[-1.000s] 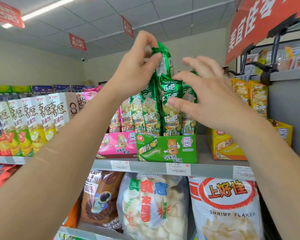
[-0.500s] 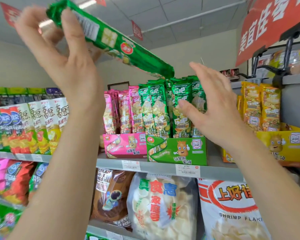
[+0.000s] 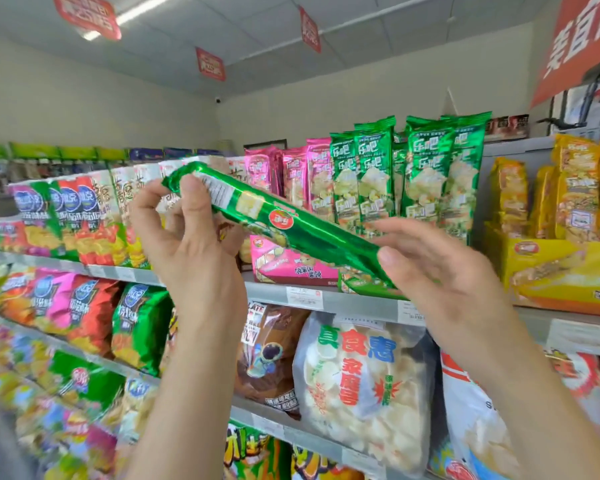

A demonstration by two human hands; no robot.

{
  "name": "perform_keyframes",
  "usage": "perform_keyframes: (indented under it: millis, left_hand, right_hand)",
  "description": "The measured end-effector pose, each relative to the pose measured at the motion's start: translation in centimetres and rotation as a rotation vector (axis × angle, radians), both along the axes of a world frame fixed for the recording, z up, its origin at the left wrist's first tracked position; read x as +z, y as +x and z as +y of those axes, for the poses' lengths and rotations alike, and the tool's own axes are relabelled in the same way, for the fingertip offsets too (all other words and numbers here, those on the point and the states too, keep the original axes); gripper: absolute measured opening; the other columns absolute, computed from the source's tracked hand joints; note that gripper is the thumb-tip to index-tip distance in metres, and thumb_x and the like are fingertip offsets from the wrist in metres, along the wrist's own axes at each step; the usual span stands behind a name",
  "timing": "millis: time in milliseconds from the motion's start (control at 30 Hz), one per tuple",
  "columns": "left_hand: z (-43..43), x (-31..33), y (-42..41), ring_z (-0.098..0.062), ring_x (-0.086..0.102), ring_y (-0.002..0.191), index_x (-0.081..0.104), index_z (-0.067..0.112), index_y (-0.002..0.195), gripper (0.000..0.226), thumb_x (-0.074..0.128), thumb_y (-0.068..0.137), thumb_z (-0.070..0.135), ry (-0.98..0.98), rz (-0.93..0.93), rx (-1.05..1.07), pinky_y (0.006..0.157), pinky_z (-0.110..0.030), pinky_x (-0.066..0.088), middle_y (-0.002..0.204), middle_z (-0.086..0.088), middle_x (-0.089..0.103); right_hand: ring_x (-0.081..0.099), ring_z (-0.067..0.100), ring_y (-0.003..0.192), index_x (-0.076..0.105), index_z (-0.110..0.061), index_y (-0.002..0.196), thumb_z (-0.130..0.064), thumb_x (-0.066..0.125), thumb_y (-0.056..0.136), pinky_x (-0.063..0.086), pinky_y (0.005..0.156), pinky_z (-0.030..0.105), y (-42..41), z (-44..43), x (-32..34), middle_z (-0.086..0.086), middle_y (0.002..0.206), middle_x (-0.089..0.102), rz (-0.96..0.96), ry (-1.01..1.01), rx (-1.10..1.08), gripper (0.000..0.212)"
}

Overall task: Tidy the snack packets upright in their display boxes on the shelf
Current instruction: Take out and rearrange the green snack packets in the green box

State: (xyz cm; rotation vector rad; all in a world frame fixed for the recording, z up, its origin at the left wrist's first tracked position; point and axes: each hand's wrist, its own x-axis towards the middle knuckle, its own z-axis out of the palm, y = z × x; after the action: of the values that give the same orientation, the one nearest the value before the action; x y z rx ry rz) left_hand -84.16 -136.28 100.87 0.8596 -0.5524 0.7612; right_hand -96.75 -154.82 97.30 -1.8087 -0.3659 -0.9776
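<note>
Packet point(image 3: 309, 237) of green foil is being held in the air in front of the upper shelf point(image 3: 354, 301). It is lying slanted, one end up at the left, the other down at the right, with a printed label panel facing the camera. Left hand point(image 3: 194, 251) is taking the upper end: grip is pinching the packet, thumb pressing on the face by the label, fingers curling behind. Right hand point(image 3: 444, 271) is meeting the lower end: grip is wide, fingers straight and loose, the packet's tip lying between thumb and fingers and touching them, not clamped. Just behind, green packets point(image 3: 420, 174) are standing upright in a row in the green display box point(image 3: 368, 287), which is mostly hiding behind the held packet and the right hand. Pink packets point(image 3: 293, 174) are standing just left of them in the pink display box point(image 3: 291, 270). Yellow packets point(image 3: 575, 192) are standing in the yellow display box point(image 3: 548, 271) to the right, apart from the green box. Price tag point(image 3: 303, 297) is sitting on the shelf edge. Chip bags point(image 3: 84, 220) are filling the same shelf further left. White cracker bag point(image 3: 357, 386) and brown bag point(image 3: 271, 358) are sitting on the shelf below. Red signs point(image 3: 210, 64) are hanging from the ceiling.
</note>
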Motion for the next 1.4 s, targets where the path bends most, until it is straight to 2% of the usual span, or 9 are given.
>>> perform_keyframes:
  millis: [200,400,500,600,733,933,1067,1300,1400]
  left_hand:
    - [0.1,-3.6,-1.6,-0.019,0.050,0.081,0.046,0.031,0.103,0.022,0.063,0.091,0.039,-0.017,0.131,-0.228,0.066,-0.032,0.052,0.097,0.001,0.053]
    - [1.0,-6.6,-2.0,-0.003,0.067,0.074,0.041,0.030,0.128,0.079,0.081,0.060,0.044,0.264,0.286,-0.247,0.061,-0.024,0.054,0.089,0.009,0.068]
    - [1.4,-8.2,-2.4,-0.007,0.065,0.061,0.051,0.020,0.123,0.076,0.080,0.060,0.051,0.343,0.341,-0.182,0.052,-0.027,0.055,0.075,0.010,0.069]
    - [2.2,-9.2,-2.4,-0.006,0.067,0.078,0.060,0.045,0.108,0.057,0.080,0.059,0.064,0.384,0.373,-0.071,0.079,-0.038,0.058,0.086,0.010,0.071]
    - [3.4,-9.7,-2.4,-0.026,0.069,0.091,0.055,0.027,0.112,0.072,0.076,0.059,0.071,0.440,0.451,-0.025,0.085,-0.053,0.056,0.107,-0.007,0.068]
    - [3.9,-10.5,-2.5,-0.018,0.064,0.073,0.064,0.056,0.071,0.013,0.074,0.064,0.063,0.372,0.521,-0.150,0.070,-0.042,0.055,0.101,-0.007,0.067]
    - [4.2,-11.1,-2.4,-0.029,0.058,0.078,0.064,0.032,0.088,0.032,0.074,0.070,0.056,0.360,0.507,-0.207,0.059,-0.034,0.052,0.100,-0.013,0.058]
    - [4.3,-12.1,-2.3,-0.032,0.061,0.082,0.064,0.029,0.084,0.038,0.077,0.064,0.059,0.411,0.513,-0.184,0.053,-0.024,0.054,0.106,-0.025,0.055]
    - [4.9,-12.6,-2.4,-0.035,0.062,0.070,0.062,0.031,0.084,0.048,0.077,0.058,0.067,0.545,0.516,-0.125,0.053,-0.036,0.056,0.093,-0.022,0.054]
  right_hand:
    - [0.069,0.011,0.101,0.066,-0.042,0.115,-0.045,0.074,0.077,0.056,0.081,0.024,0.0,0.2,-3.4,-0.015,0.112,0.071,0.155,0.094,0.165,0.038]
    - [0.065,0.016,0.054,0.076,-0.035,0.092,-0.056,0.073,0.073,0.050,0.048,0.019,-0.7,1.2,-4.8,0.003,0.077,0.072,0.173,0.424,0.145,0.028]
    - [0.061,0.015,0.047,0.073,-0.027,0.081,-0.064,0.068,0.069,0.046,0.041,0.020,-0.8,1.7,-5.0,0.008,0.066,0.069,0.178,0.427,0.110,0.040]
    - [0.058,0.014,0.042,0.069,-0.025,0.073,-0.077,0.065,0.065,0.043,0.039,0.021,-0.8,2.3,-5.2,0.010,0.060,0.067,0.201,0.409,0.083,0.053]
    - [0.050,0.017,0.035,0.061,-0.015,0.060,-0.077,0.051,0.074,0.036,0.034,0.020,-1.0,2.5,-5.6,0.012,0.049,0.061,0.250,0.419,-0.014,0.064]
    - [0.045,0.018,0.033,0.061,-0.013,0.057,-0.076,0.046,0.081,0.032,0.035,0.018,-1.1,2.2,-6.1,0.012,0.045,0.058,0.280,0.447,-0.016,0.070]
    - [0.046,0.019,0.035,0.069,-0.011,0.065,-0.068,0.045,0.087,0.033,0.036,0.018,-1.1,1.7,-6.7,0.013,0.049,0.060,0.295,0.519,0.076,0.066]
    - [0.060,0.016,0.050,0.074,-0.028,0.082,-0.063,0.067,0.072,0.042,0.040,0.020,-1.8,1.4,-6.5,0.012,0.068,0.069,0.270,0.505,0.200,0.037]
    - [0.064,0.013,0.057,0.073,-0.032,0.090,-0.056,0.079,0.065,0.048,0.045,0.019,-1.9,1.5,-6.8,0.004,0.072,0.070,0.306,0.395,0.138,0.034]
